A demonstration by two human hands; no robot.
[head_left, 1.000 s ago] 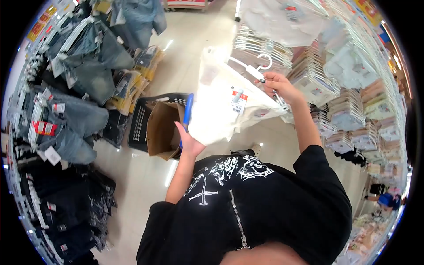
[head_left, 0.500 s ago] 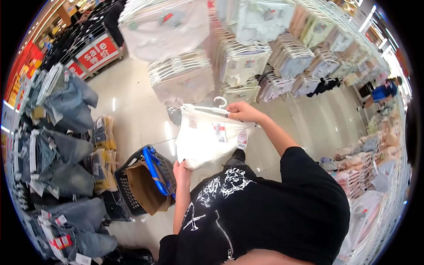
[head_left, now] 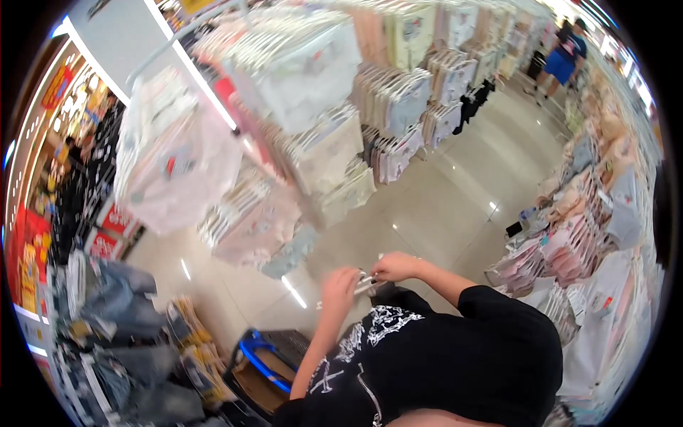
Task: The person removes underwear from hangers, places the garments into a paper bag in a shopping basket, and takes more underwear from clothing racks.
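Observation:
In front of my torso, my left hand (head_left: 339,290) and my right hand (head_left: 396,267) are close together on a white clothes hanger (head_left: 365,286). Both sets of fingers are closed round it, the right ones near its right end. The left hand is slightly blurred. The hanger shows nearly edge-on, and the white underwear that hung from it cannot be made out from this angle.
Racks of pastel underwear (head_left: 309,78) stand ahead, with more hanging garments (head_left: 569,242) at the right. Denim shorts (head_left: 117,302) hang at the left. A shopping basket with a blue handle (head_left: 252,349) holds a cardboard box (head_left: 260,388). A person (head_left: 565,53) stands far off.
My hands have come together and nearer my body, and the hanger has turned edge-on, so the white underwear no longer shows. My view has swung right; the basket now appears lower.

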